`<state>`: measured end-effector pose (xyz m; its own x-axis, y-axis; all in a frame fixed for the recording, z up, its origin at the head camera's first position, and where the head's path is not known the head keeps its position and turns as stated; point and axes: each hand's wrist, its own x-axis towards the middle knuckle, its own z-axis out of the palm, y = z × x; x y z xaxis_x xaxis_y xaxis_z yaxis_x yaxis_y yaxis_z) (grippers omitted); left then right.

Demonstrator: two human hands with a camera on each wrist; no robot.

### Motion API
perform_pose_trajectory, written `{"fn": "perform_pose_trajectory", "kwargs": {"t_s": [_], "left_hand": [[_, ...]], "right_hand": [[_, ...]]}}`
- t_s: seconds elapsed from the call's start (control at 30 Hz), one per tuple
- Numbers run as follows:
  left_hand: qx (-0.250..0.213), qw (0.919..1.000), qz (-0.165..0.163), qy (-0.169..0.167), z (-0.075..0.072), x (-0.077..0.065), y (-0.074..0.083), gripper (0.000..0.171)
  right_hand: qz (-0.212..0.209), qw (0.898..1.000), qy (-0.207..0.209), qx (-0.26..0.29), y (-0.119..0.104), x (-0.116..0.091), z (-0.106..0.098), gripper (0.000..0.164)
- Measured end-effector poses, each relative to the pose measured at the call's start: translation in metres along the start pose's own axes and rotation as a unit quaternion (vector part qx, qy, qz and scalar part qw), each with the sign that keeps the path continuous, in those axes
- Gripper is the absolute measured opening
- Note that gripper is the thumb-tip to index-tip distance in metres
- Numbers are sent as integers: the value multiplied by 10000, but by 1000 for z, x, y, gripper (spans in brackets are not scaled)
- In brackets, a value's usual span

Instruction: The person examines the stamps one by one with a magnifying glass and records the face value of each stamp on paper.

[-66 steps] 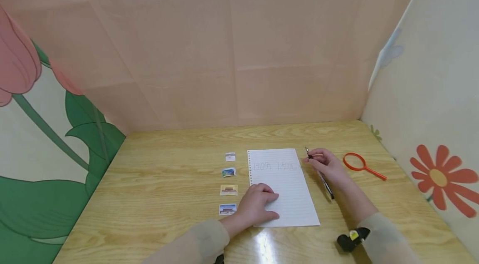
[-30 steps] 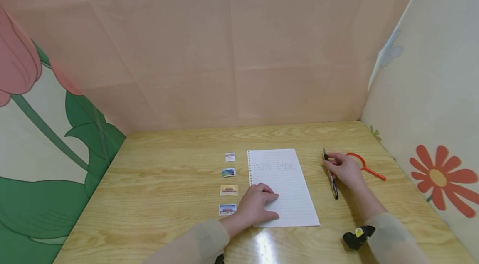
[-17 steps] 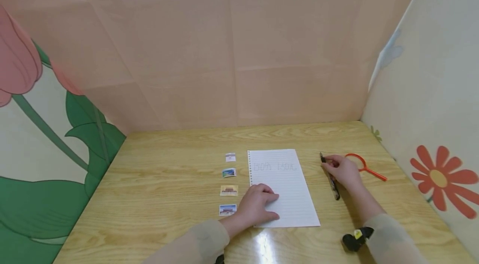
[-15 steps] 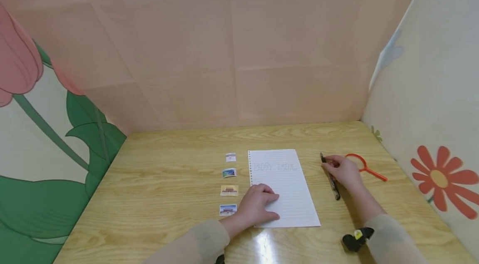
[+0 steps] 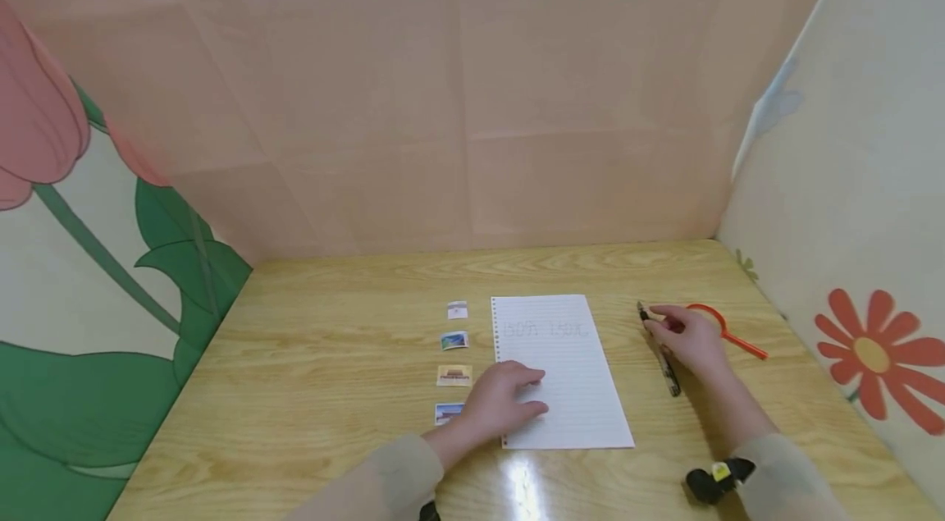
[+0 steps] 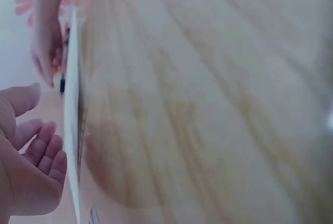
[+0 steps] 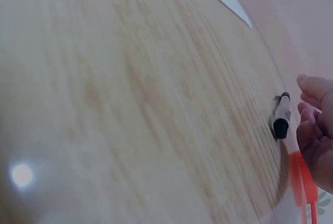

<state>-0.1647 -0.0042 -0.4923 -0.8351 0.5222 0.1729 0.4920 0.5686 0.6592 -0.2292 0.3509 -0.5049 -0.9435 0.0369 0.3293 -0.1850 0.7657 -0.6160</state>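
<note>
A pen (image 5: pixel 660 357) with dark ends lies slanted on the table, right of the lined paper (image 5: pixel 576 402). My right hand (image 5: pixel 690 336) is just beside the pen, thumb and fingertips close by its upper part. In the right wrist view, a gap shows between the pen (image 7: pixel 281 115) and the loosely curled fingers of the right hand (image 7: pixel 316 130). My left hand (image 5: pixel 505 398) is over the paper's lower left part with fingers relaxed, holding nothing. Faint handwriting runs across the top of the sheet. The left wrist view shows the left hand (image 6: pixel 31 156) beside the sheet, seen edge-on.
Several stamps stand in a column left of the paper, the top one a pale stamp (image 5: pixel 457 310) and the lowest a blue stamp (image 5: pixel 447 413), partly covered by the left hand. A red magnifying glass (image 5: pixel 744 345) lies behind the right hand. Walls close in the wooden table (image 5: pixel 332 357).
My right hand has carried the pen rightward from the paper's edge, laid it on the table and loosened its hold. The left hand's fingers have shifted slightly on the sheet.
</note>
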Motion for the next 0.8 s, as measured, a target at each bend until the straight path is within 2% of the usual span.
{"fn": "perform_pose_trajectory", "kwargs": {"t_s": [0.13, 0.33, 0.5, 0.57, 0.7, 0.8], "left_hand": [[-361, 9988, -126, 295, -12, -3, -7, 37], [-810, 9917, -649, 764, -32, -10, -31, 28], [-716, 9860, -815, 1267, -50, -10, -58, 29], [-676, 9838, -888, 1400, -57, -9, -67, 30], [-519, 9829, -1096, 1389, -69, -6, -79, 35], [-329, 9844, -1215, 1228, -75, -4, -86, 39]], "right_hand": [[-231, 9996, 14, 156, 2, -3, -8, 29], [-268, 9995, 182, 23, 15, -7, -26, 30], [17, 9997, 203, -102, 31, -12, -46, 34], [2, 9996, 229, -151, 38, -15, -52, 34], [-92, 9992, 203, -332, 49, -16, -61, 36], [-91, 9986, 114, -500, 58, -16, -67, 40]]}}
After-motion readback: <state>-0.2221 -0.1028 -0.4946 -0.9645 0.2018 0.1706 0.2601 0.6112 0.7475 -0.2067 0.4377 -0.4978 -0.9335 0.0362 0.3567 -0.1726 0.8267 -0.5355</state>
